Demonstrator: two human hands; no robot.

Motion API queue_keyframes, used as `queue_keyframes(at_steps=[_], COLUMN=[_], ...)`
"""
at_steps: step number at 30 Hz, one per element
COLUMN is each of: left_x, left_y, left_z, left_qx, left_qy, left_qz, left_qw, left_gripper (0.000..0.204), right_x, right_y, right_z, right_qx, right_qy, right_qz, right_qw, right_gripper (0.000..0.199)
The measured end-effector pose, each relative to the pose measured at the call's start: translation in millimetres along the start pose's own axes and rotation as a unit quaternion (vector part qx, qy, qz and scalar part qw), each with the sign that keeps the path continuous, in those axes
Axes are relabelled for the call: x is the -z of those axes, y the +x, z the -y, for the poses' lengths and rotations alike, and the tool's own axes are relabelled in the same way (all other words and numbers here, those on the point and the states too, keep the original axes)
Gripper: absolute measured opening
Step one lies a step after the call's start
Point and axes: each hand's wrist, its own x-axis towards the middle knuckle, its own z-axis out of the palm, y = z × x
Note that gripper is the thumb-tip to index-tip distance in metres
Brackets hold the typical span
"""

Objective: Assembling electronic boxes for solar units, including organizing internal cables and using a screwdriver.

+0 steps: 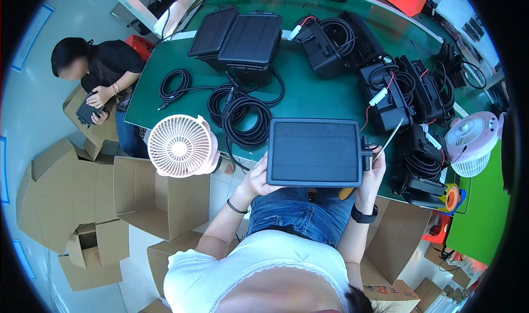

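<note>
In front of my lap a flat black rectangular box with a finely ribbed face is held up level between both hands. My left hand grips its left lower edge, with the fingers partly hidden underneath. At the right edge, by a small black bracket, my right hand is closed on the box and on a screwdriver. The thin shaft points up to the right, and a bit of yellow handle shows below the box. Beyond it, coiled black cables lie on the green table.
Stacked black boxes stand at the back. Several opened black cases with cables line the right side. A white fan sits at the left edge, a pink fan far right. Cardboard cartons and a seated co-worker are to the left.
</note>
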Motion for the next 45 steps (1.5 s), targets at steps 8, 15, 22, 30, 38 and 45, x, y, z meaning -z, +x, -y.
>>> queue_keyframes(at_steps=[8, 15, 22, 30, 38, 45], left_x=[36, 22, 50, 47, 99, 124], left_y=[73, 201, 229, 249, 226, 210], left_z=[17, 105, 171, 196, 244, 258], left_qx=[0.096, 0.270, 0.513, 0.554, 0.608, 0.626], left_qy=[0.050, 0.374, 0.315, 0.289, 0.321, 0.348], left_qz=[-0.317, -0.012, 0.202, 0.227, 0.190, 0.181], left_qw=[0.942, 0.887, 0.773, 0.747, 0.701, 0.674], left_gripper=[0.007, 0.075, 0.112, 0.096, 0.091, 0.098], right_x=[14, 15, 14, 11, 11, 11], right_y=[0, 0, -4, 0, 2, 2], right_z=[-9, -8, -7, -2, -4, -6], right_qx=[0.018, -0.004, -0.005, 0.004, 0.006, 0.019], right_qy=[0.030, 0.026, 0.031, 0.035, 0.029, 0.036], right_qz=[-0.011, -0.020, -0.015, -0.004, 0.013, 0.013], right_qw=[0.999, 0.999, 0.999, 0.999, 0.999, 0.999], right_gripper=[0.010, 0.009, 0.013, 0.009, 0.008, 0.008])
